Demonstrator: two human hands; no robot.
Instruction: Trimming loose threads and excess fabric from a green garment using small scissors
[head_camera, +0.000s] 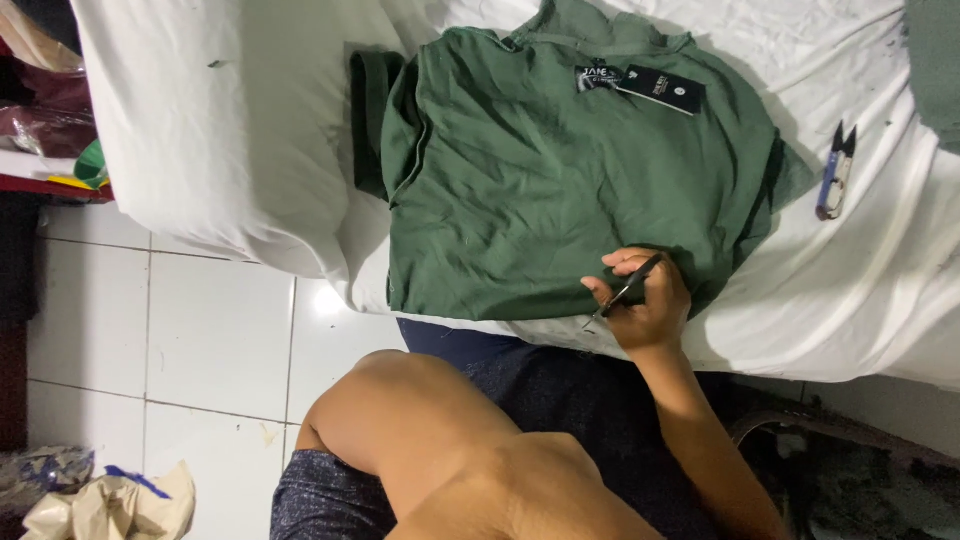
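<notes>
Our right hand (648, 305) is closed around a thin dark tool (625, 293), its tip aimed at the near hem of the green shirt (560, 185), which lies flat on the white sheet (250, 130). Our left hand is not in sight, so we cannot tell its state. We judge the main risk is the point catching the cloth: a slip at the hem could snag or nick it (the sheet beneath too). The clippers (836, 172) lie well apart on the sheet, near the edge, and might slide off. No container shows, only a crumpled bag (110, 505) on the tiles.
</notes>
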